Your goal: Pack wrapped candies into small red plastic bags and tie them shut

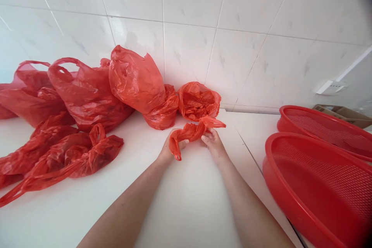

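Red plastic bag (pixel 192 131), crumpled into folds, thin, glossy — hands (pixel 214 145) half-curled, holding it

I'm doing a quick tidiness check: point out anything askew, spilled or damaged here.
Nothing is visibly spilled, but the tall red bag near the tiled wall looks askew: its top slumps left, off its crumpled base. The edge up there is jagged, possibly torn, though I can't tell for sure.

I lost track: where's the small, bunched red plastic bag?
Near the head view's centre: the bunched bag, held between left hand and right hand, in front of an open red plastic bag.
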